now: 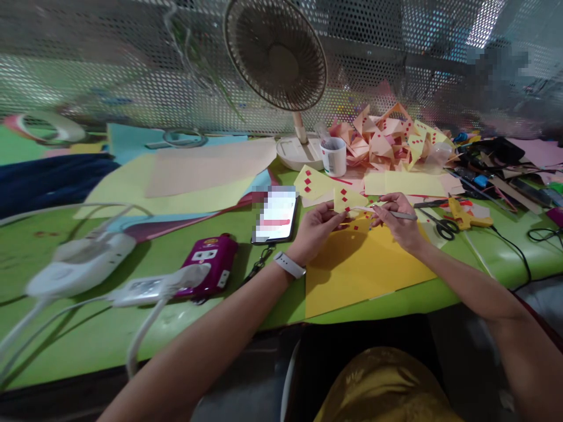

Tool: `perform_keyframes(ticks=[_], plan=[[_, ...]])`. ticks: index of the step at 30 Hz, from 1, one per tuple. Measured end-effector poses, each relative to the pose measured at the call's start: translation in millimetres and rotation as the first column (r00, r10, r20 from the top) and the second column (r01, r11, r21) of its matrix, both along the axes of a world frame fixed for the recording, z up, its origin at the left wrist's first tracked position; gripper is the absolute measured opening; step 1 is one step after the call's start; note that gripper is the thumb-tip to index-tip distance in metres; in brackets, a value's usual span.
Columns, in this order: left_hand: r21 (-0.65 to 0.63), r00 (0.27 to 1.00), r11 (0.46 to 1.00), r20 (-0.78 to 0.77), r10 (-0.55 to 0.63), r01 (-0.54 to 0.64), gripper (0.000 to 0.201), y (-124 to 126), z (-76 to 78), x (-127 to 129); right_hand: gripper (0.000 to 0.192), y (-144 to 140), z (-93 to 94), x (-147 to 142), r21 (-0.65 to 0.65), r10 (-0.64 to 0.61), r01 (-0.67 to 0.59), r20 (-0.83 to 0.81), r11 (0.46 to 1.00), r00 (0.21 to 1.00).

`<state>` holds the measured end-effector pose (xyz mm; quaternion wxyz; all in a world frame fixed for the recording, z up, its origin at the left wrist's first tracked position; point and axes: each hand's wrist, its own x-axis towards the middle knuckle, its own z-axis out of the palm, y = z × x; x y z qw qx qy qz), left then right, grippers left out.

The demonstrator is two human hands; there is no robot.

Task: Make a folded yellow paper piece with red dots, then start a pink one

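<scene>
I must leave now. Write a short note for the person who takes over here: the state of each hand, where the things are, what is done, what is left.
Left hand: holds a small yellow paper triangle with red diamonds, above the orange sheet.
Right hand: grips a thin pen-like tool at the triangle's edge.
Done: a pile of folded pieces with red diamonds lies behind, beside the cup.
Left: the held triangle is in work; another yellow piece lies flat nearby.
Scissors and glue gun lie to the right; the phone is on the left.

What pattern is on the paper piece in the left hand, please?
Pale yellow paper piece with small red diamonds, head view.
</scene>
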<state>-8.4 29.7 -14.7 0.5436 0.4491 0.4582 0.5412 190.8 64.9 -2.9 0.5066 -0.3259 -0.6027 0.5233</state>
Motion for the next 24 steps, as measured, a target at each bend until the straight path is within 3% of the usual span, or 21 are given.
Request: perform_keyframes(ticks=[10,24], plan=[[0.045,0.999,0.998,-0.026,-0.046,0.047,0.043,-1.3,0.6,-0.2,0.047,-0.3,8.9,7.2,0.022,0.030,-0.031,0.027,0.999,0.999],[0.056,0.994,0.994,-0.065,-0.088,0.091,0.038,-1.1,-1.3,1.5,0.046,-0.8,6.6,8.1,0.056,0.029,-0.033,0.073,0.998,0.997]])
